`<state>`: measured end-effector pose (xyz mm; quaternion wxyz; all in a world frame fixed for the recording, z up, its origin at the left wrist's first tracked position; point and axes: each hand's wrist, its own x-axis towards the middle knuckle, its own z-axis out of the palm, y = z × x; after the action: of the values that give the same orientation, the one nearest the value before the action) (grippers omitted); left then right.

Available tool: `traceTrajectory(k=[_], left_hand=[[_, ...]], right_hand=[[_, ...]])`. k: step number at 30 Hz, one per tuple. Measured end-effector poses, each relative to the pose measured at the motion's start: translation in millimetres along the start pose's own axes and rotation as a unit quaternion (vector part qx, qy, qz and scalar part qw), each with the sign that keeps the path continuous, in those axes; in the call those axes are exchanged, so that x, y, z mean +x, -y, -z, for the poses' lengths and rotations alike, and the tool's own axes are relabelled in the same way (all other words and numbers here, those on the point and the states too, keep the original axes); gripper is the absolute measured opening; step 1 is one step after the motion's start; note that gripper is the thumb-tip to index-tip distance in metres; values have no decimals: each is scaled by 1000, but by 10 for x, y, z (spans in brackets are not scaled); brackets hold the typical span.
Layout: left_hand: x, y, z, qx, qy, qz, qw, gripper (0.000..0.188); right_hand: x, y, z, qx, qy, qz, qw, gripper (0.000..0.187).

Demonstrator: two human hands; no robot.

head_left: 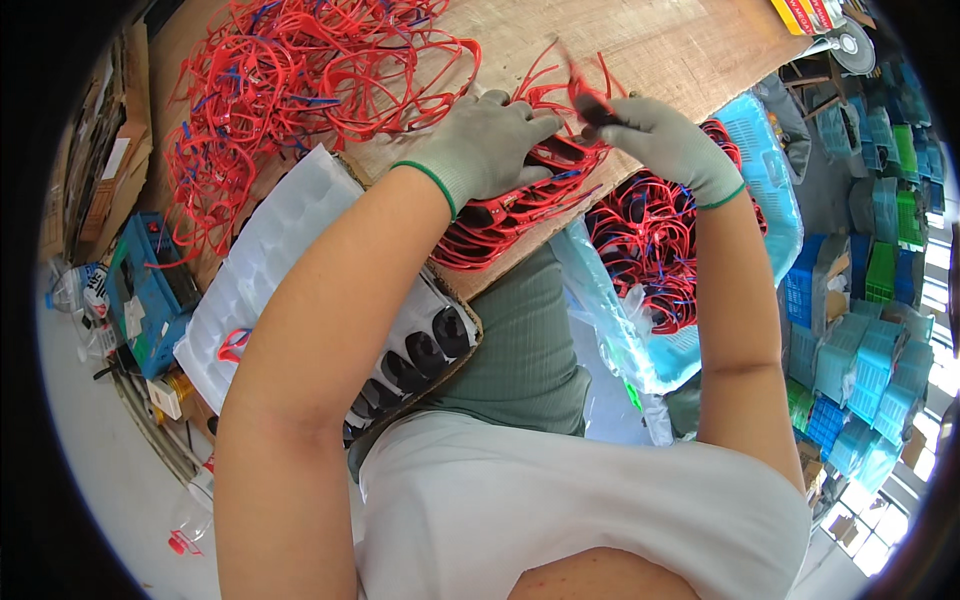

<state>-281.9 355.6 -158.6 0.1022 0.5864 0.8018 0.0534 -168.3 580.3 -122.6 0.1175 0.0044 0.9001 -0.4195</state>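
Note:
My left hand (480, 145), in a grey glove with a green cuff, rests on a stacked row of red-framed sunglasses (500, 220) near the table's edge. Its fingers are spread, with thumb and forefinger apart. To its right, my right hand (665, 145), gloved alike, pinches a pair of red sunglasses (597, 108) by a dark lens, just above the row. The temples of that pair are smeared by motion. Below my left forearm lies a white moulded tray (290, 205) with several black lenses (425, 350) along its near side, partly hidden by the arm.
A large tangled heap of red frames (290, 80) covers the table's far left. Beside the right table edge stands a light-blue crate (770, 190), lined with plastic and filled with red glasses (650, 230). A blue box (150, 290) sits at the left; stacked crates (850, 370) line the right.

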Motion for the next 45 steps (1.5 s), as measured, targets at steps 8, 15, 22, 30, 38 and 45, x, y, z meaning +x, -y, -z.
traceTrajectory(k=[8, 15, 22, 30, 38, 45], left_hand=[[53, -57, 19, 17, 43, 28, 999, 61], [24, 21, -45, -54, 15, 3, 998, 63], [-31, 134, -38, -184, 1, 49, 982, 53], [-62, 129, -124, -72, -42, -47, 995, 35], [-79, 167, -137, -89, -69, -48, 992, 32], [-194, 85, -137, -137, -27, 7, 990, 43]], right_hand=[[85, 319, -463, -126, -287, 21, 950, 40], [533, 218, -609, 70, -126, -210, 967, 50], [520, 127, -625, 22, -39, -155, 987, 37], [334, 122, -373, -74, -90, -72, 991, 27], [377, -87, -492, -195, 22, -30, 980, 53], [381, 8, -411, -29, 107, -49, 993, 72]])
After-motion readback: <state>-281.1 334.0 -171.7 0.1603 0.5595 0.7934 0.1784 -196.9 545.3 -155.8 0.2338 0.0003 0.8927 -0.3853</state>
